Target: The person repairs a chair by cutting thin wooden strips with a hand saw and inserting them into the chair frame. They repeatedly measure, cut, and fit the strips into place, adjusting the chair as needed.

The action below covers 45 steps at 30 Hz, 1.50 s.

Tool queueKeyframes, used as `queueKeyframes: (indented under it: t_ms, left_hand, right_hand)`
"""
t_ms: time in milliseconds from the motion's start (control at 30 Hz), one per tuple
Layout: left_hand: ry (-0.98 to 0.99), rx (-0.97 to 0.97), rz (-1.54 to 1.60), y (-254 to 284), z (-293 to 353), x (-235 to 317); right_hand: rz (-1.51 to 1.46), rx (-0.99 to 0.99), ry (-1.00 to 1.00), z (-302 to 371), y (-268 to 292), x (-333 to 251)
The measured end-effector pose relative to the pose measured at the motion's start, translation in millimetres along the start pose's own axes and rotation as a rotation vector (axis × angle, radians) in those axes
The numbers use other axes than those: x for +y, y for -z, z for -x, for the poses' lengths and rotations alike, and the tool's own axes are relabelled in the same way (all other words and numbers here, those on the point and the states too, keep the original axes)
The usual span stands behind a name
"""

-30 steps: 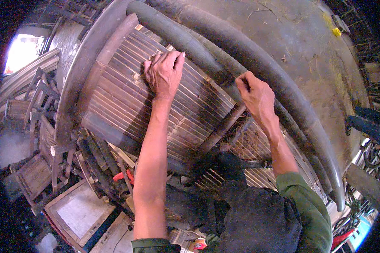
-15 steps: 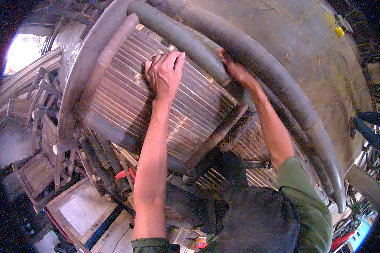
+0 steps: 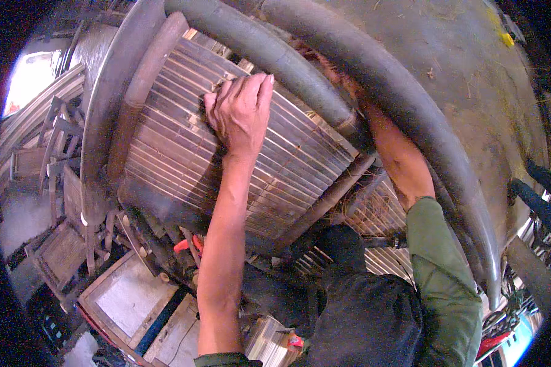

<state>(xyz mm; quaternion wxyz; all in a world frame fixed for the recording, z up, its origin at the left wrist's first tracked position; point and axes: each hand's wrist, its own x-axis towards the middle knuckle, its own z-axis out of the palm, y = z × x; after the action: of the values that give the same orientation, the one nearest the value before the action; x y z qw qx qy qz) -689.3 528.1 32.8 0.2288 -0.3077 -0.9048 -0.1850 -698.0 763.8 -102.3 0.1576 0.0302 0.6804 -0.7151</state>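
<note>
Right hand [image 3: 327,66] slid toward 12 o'clock behind bamboo pole [image 3: 272,52]; apparently working its far side. Grip hidden, can't tell. Left [image 3: 240,113] unmoved, curled over bamboo-slat panel [image 3: 281,162], 11 o'clock; clamping unclear.

l hand [image 3: 242,115] palm-down; r arm [image 3: 401,156] extended fwd

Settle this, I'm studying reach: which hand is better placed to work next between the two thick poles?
Likely the right hand: it reaches between the inner pole and outer pole. The left hand is over the slats, on the inner pole's near side.
</note>
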Motion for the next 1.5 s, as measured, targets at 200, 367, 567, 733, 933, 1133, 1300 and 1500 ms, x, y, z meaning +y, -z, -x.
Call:
queueKeyframes:
  t_ms: [200, 367, 567, 733, 933, 1133, 1300, 1500]
  left_hand:
    - [0.044, -0.097, -0.036, 4, -3, 6]
    - [-0.012, 0.015, -0.007, -4, -1, -2]
    - [0.034, -0.075, -0.021, 1, -3, 5]
    - [0.06, -0.075, -0.031, 5, 5, -3]
    - [0.013, -0.048, -0.031, 5, -1, 4]
    - [0.007, -0.046, -0.025, 5, 1, 4]
    - [-0.032, -0.022, -0.011, 5, -2, 7]
    - [-0.033, -0.087, 0.154, 14, 6, -7]
  right_hand:
    - [0.01, -0.007, -0.005, -7, 0, 5]
    - [0.011, -0.008, 0.008, -10, -3, 10]
    - [0.03, 0.039, 0.042, -7, -5, 22]
    - [0.193, 0.198, -0.04, 35, -21, 11]
    - [0.416, 0.618, -0.131, 139, -37, 0]
    - [0.582, 0.942, -0.054, 179, -80, -19]
    - [0.598, 0.819, 0.211, 185, -95, -86]
    - [0.973, 0.584, 0.412, 98, -56, -165]
